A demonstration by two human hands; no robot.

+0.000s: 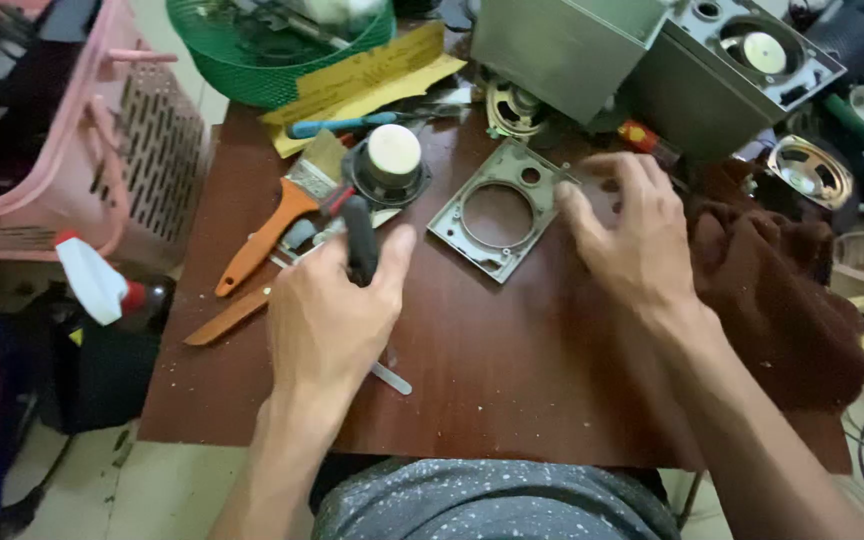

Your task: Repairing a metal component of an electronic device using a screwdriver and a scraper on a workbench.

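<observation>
My left hand point(327, 315) is closed around a black-handled tool point(358, 238), its handle sticking up between thumb and fingers and a metal shaft point(392, 378) showing below the palm. My right hand point(632, 235) hovers with spread fingers over the right edge of a grey plastic speaker faceplate point(497, 210) with a large round hole, which lies flat on the dark wooden table point(492, 370). A loose speaker driver point(390, 165) with a pale round magnet sits just beyond my left hand.
An orange-handled paintbrush point(277, 215) lies at the left, with a blue-handled tool point(337, 126) and yellow sandpaper sheets point(372, 75) behind it. Grey speaker cabinets point(652, 70) stand at the back, a brown cloth point(772, 290) at the right, a pink basket point(102, 130) and spray bottle point(97, 285) off the left.
</observation>
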